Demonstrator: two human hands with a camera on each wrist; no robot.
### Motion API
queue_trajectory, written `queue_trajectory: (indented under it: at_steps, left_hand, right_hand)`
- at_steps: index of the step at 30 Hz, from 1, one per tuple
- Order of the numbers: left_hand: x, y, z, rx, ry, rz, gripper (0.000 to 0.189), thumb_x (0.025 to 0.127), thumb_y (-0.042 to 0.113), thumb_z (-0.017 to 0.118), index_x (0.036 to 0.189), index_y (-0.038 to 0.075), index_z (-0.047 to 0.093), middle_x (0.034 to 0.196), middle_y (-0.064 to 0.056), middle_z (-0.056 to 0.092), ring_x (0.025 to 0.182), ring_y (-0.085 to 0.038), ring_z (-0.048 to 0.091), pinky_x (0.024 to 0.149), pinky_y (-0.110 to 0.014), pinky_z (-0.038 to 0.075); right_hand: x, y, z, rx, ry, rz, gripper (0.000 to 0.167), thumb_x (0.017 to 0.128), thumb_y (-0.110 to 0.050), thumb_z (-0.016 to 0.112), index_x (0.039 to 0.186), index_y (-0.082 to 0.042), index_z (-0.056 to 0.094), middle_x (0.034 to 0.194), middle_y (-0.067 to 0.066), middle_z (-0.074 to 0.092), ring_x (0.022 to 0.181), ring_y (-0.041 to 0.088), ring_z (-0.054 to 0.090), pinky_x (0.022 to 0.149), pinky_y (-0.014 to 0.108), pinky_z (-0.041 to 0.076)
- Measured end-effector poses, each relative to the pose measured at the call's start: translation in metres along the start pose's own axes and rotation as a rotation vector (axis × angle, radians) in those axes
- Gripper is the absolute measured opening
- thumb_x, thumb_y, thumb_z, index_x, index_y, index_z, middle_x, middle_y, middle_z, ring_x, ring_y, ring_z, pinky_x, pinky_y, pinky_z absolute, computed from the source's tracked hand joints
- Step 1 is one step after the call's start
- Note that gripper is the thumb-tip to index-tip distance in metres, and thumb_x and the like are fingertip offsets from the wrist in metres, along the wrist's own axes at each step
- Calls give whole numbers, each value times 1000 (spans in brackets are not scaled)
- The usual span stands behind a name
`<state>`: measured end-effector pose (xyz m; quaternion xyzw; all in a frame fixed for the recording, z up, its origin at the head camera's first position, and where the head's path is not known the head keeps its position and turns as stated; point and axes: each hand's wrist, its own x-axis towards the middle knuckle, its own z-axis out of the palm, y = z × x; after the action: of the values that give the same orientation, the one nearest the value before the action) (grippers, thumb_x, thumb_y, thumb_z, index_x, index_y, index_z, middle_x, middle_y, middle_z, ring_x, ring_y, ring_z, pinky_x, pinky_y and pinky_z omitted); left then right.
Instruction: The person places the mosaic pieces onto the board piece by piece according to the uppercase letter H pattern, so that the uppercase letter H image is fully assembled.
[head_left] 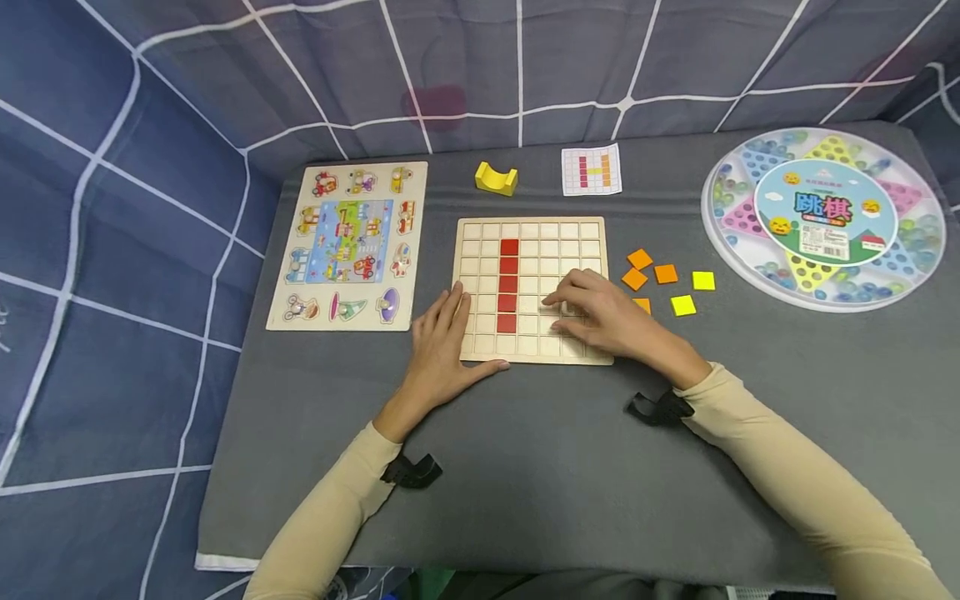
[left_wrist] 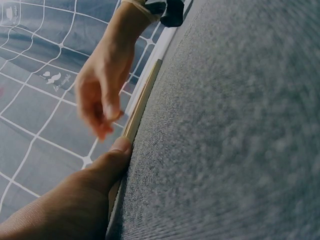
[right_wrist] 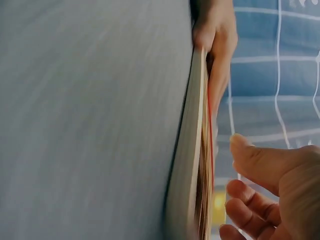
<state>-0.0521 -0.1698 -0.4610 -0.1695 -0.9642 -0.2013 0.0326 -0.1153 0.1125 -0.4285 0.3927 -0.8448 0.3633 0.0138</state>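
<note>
The right hand [head_left: 600, 315], its thumb and fingers loosely parted around nothing visible, hovers over the board [head_left: 529, 323], right of the red squares [head_left: 507, 284] lined lengthwise away from the person.

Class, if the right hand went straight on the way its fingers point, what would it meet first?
Probably the red tiles on the board, though the right hand might pass above; height unclear.

Pale wooden board [head_left: 543, 250], gridded, lying flat; five red tiles [head_left: 507, 284] fill one column left of centre.
</note>
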Motion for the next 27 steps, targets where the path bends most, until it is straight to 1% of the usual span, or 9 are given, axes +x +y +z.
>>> queue_trajectory:
  at_steps: [6, 9, 12, 13, 15, 18, 21, 23, 27]
  left_hand:
    - [-1, -1, 0, -34, 0, 13, 114, 74, 66, 73, 155, 2, 25, 164, -13, 17, 147, -36, 20, 105, -57, 22]
    - [-2, -2, 0, -56, 4, 22, 114, 77, 75, 62, 155, 2, 24, 164, -14, 17, 147, -37, 20, 105, -58, 22]
    - [-1, -2, 1, -69, 12, 24, 114, 77, 81, 52, 155, 2, 24, 164, -13, 17, 147, -37, 20, 104, -58, 22]
    - [-2, -3, 0, -65, 14, 22, 114, 78, 82, 52, 155, 2, 24, 164, -13, 17, 147, -37, 20, 103, -58, 22]
    - [-2, -5, 0, -58, 14, 20, 114, 77, 79, 57, 155, 3, 23, 164, -13, 16, 147, -37, 20, 103, -57, 22]
    - [-4, -5, -1, -50, 11, 16, 114, 75, 68, 71, 155, 2, 23, 164, -13, 16, 147, -37, 20, 103, -58, 22]
    - [-4, -4, -1, -49, 12, 16, 114, 73, 60, 77, 155, 2, 23, 164, -13, 16, 147, -38, 20, 104, -58, 23]
    - [-4, -4, -1, -50, 12, 16, 113, 73, 60, 77, 155, 2, 24, 164, -13, 16, 147, -37, 20, 103, -58, 23]
    - [-2, -3, 0, -51, 19, 29, 114, 74, 69, 71, 154, 2, 25, 163, -13, 18, 147, -38, 21, 104, -58, 23]
  right_hand:
    - [-43, 27, -42, -134, 35, 105, 33, 76, -7, 83, 107, -7, 72, 101, 5, 62, 86, 18, 52, 76, 30, 37]
    - [-64, 37, -61, -188, 70, 161, 34, 75, -5, 84, 107, -7, 72, 99, 5, 61, 83, 15, 51, 74, 27, 37]
    - [-83, 42, -75, -209, 100, 204, 36, 74, -2, 84, 108, -8, 72, 97, 5, 60, 78, 12, 49, 70, 21, 36]
    - [-87, 43, -78, -212, 107, 213, 36, 74, -2, 83, 108, -8, 72, 97, 5, 60, 78, 11, 49, 70, 20, 36]
    - [-93, 44, -82, -213, 111, 229, 39, 74, -1, 84, 110, -9, 72, 98, 5, 60, 78, 10, 48, 68, 19, 36]
    - [-99, 45, -84, -218, 101, 249, 41, 74, -2, 84, 113, -10, 72, 96, 4, 58, 79, 10, 46, 68, 18, 34]
    - [-102, 47, -84, -225, 85, 263, 42, 74, -4, 84, 114, -10, 71, 96, 4, 57, 79, 10, 46, 68, 18, 33]
    - [-103, 49, -83, -234, 75, 267, 41, 75, -4, 84, 113, -9, 71, 97, 5, 58, 80, 11, 47, 69, 19, 33]
    - [-105, 53, -83, -257, 65, 258, 37, 74, -2, 83, 109, -5, 71, 99, 7, 59, 82, 14, 50, 73, 23, 36]
